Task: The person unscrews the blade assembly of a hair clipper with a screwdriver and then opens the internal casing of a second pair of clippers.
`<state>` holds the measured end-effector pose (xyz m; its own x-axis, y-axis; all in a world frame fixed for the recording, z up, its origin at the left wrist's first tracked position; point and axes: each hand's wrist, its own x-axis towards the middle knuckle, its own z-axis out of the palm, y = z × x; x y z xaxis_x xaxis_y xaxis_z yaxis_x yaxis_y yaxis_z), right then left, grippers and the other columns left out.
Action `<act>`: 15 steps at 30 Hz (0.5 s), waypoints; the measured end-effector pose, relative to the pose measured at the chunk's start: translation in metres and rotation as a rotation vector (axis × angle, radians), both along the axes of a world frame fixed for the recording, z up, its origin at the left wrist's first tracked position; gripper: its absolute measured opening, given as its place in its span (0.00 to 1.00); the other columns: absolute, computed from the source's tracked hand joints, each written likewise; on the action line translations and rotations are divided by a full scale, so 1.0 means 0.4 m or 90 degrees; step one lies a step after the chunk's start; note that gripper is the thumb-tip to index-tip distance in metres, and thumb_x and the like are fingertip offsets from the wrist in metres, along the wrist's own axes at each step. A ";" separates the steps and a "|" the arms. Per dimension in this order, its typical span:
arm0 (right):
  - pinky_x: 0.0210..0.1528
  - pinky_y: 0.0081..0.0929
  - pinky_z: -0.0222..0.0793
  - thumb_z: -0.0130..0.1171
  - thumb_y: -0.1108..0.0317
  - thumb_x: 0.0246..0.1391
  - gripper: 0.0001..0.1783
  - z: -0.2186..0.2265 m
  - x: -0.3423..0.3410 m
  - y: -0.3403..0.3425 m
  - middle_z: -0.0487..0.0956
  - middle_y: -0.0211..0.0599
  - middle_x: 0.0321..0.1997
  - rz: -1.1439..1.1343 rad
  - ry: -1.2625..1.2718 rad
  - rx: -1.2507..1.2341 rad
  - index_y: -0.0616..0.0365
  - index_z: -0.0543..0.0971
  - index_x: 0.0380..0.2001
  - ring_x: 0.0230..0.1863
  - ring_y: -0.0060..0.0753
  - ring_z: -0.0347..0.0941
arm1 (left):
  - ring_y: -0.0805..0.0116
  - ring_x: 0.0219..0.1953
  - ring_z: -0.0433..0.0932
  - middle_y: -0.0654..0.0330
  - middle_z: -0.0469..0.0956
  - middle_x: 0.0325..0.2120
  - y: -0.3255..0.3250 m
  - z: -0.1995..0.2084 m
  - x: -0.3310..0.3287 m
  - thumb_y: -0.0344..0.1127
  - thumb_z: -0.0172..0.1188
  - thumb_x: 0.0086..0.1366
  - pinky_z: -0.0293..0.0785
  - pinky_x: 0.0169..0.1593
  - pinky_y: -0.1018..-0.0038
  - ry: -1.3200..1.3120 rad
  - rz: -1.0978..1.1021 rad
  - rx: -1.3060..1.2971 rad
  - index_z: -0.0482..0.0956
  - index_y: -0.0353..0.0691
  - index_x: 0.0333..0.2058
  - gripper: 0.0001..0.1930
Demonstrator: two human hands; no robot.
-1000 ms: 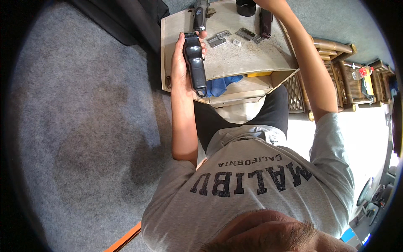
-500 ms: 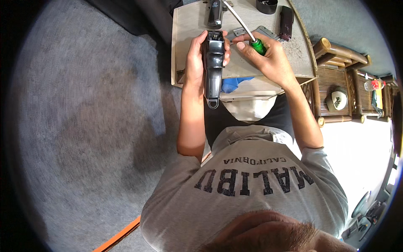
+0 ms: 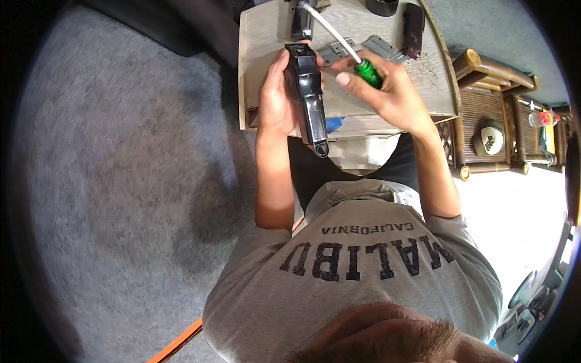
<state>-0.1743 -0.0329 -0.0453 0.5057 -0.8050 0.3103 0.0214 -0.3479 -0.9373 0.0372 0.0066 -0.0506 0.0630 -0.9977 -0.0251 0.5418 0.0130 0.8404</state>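
Fingers (image 3: 279,72) of our left hand (image 3: 275,103) wrapped the black hair clipper (image 3: 308,97), held above the pale surface (image 3: 266,36); our right hand (image 3: 390,91) gripped a green-handled screwdriver (image 3: 363,68) beside its head

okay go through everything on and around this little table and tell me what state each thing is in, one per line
Left hand: wrapped around the black hair clipper, held upright above the table edge.
Right hand: gripping the green-handled screwdriver, tilted toward the clipper's top.
Metal blade plates: loose, flat on the table.
Second clipper body: lying on the table, untouched.
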 end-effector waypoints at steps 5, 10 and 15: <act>0.28 0.30 0.64 0.82 0.48 0.46 0.28 0.001 -0.004 0.010 0.74 0.31 0.21 0.103 0.105 -0.144 0.57 0.81 0.38 0.23 0.27 0.70 | 0.62 0.45 0.81 0.52 0.81 0.44 0.002 -0.025 0.020 0.54 0.50 0.80 0.82 0.48 0.62 0.072 -0.036 -0.029 0.72 0.40 0.62 0.26; 0.32 0.37 0.71 0.83 0.41 0.39 0.39 0.024 -0.021 0.017 0.81 0.38 0.25 0.134 0.188 -0.272 0.54 0.77 0.46 0.28 0.46 0.80 | 0.61 0.45 0.81 0.50 0.80 0.45 -0.003 -0.033 0.028 0.55 0.48 0.81 0.82 0.48 0.63 0.117 0.016 -0.067 0.69 0.41 0.65 0.26; 0.39 0.37 0.79 0.83 0.43 0.38 0.41 -0.007 -0.019 0.018 0.87 0.37 0.41 0.138 0.171 -0.296 0.53 0.76 0.50 0.39 0.45 0.86 | 0.58 0.45 0.82 0.51 0.80 0.47 -0.003 -0.023 0.022 0.54 0.48 0.81 0.82 0.52 0.61 0.111 0.030 -0.104 0.67 0.46 0.67 0.25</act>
<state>-0.1817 -0.0258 -0.0481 0.7540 -0.4837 0.4445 -0.0799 -0.7392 -0.6688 0.0460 0.0054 -0.0600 0.1183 -0.9855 0.1217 0.6742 0.1697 0.7188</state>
